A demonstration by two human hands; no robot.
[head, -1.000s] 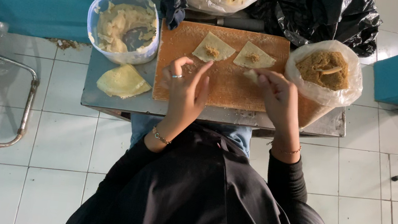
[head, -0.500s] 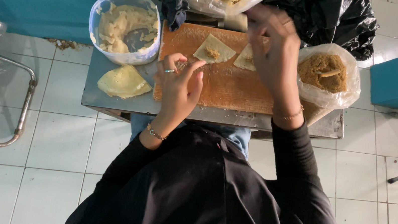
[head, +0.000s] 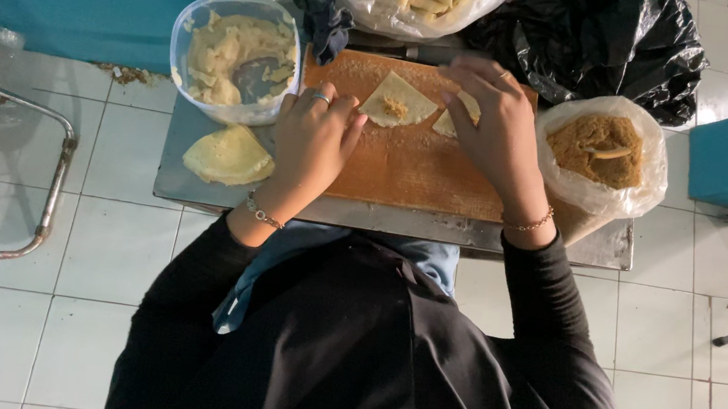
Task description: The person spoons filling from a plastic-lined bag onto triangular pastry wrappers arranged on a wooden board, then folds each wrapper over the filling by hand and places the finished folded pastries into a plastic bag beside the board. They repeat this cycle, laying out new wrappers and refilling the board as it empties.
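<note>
1. As we read from the left, a clear tub of pale mash [head: 236, 57] with a spoon in it stands at the desk's [head: 199, 189] far corner, and a stack of round yellow wrappers [head: 228, 156] lies just below it.
2. Our left hand [head: 312, 138] rests loose and palm-down on the wooden board [head: 415, 169], fingertips touching the edge of the triangular wrapper [head: 398, 102] — it grips nothing.
3. That wrapper lies flat at the board's top edge, pale and thin, with a small brown dab of filling at its centre.
4. Our right hand [head: 497, 119] covers a second wrapper [head: 450, 123]; we cannot tell whether it pinches the sheet or only presses it.
5. We judge the thin sheets could tear, or filling could squeeze out, if pressed hard.
6. The bag of brown filling [head: 606, 151] sits at the desk's right edge — a nudge from the wrist might tip it.
</note>
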